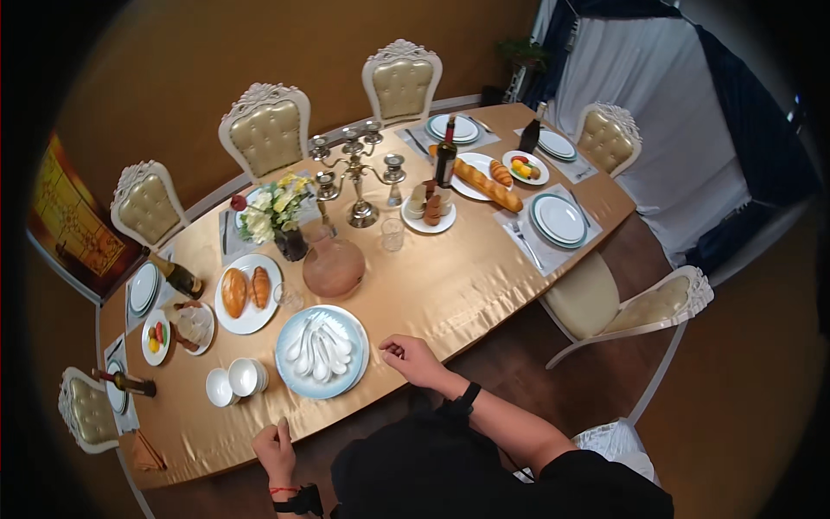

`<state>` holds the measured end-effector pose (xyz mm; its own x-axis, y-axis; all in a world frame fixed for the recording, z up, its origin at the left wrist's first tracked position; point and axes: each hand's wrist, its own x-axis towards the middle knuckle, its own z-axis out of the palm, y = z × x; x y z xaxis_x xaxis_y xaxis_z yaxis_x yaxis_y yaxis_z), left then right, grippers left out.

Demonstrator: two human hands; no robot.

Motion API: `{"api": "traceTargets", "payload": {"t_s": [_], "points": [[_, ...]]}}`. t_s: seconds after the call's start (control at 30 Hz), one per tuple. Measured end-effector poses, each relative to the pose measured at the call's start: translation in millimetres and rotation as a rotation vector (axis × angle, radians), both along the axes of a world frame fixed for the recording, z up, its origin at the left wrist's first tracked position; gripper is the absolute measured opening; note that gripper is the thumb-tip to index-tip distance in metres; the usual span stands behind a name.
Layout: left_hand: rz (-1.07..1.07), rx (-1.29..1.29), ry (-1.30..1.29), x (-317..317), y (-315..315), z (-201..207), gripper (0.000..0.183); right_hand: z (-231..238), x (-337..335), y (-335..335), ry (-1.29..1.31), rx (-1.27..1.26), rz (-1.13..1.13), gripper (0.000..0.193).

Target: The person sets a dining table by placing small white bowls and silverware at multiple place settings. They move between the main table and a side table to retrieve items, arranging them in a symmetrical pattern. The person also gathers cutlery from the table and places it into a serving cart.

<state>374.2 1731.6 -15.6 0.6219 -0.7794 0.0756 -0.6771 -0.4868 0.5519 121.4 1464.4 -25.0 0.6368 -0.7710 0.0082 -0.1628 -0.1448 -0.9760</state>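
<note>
My right hand (413,360), its fingers loosely curled, hovers over the table's near edge, just right of a stack of plates (356,381). A pale blue plate (296,382) tops the stack, and several white spoons (320,348) lie fanned out on it. My left hand (274,450) is closed with the thumb up, close to the near edge. Nothing shows in either hand. White bowls (248,377), in stacks, stand between my left hand and the spoons.
A gold cloth covers the table (441,294). Behind the spoons are a glass decanter (334,266), a flower vase (290,244), a candelabra (361,212) and a bread plate (248,322). Wine bottles (445,157) and place settings (558,219) line the sides. A chair (640,307) stands at the right.
</note>
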Motion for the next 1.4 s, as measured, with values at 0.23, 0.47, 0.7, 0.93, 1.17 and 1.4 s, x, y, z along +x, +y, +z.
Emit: {"api": "traceTargets", "payload": {"t_s": [0.23, 0.47, 0.7, 0.93, 1.17, 1.4], "points": [[-0.033, -0.121, 0.182, -24, -78, 29, 0.023, -9, -60, -42, 0.025, 0.051, -0.156, 0.02], [-0.246, -0.302, 0.118, -40, -145, 40, 0.023, -20, -88, -34, 0.04, 0.083, -0.321, 0.02], [-0.49, -0.242, 0.074, -31, -165, 26, 0.039, -5, -98, -17, 0.112, 0.059, -0.453, 0.021], [-0.442, -0.208, 0.101, 11, -135, 10, 0.045, 3, -60, 13, 0.129, 0.024, -0.409, 0.021], [-0.381, -0.224, 0.157, 19, -99, -16, 0.047, 12, -48, 35, 0.23, 0.019, -0.244, 0.024], [-0.396, -0.222, 0.307, -8, -106, -25, 0.045, 19, -75, 37, 0.289, 0.059, -0.298, 0.025]]}}
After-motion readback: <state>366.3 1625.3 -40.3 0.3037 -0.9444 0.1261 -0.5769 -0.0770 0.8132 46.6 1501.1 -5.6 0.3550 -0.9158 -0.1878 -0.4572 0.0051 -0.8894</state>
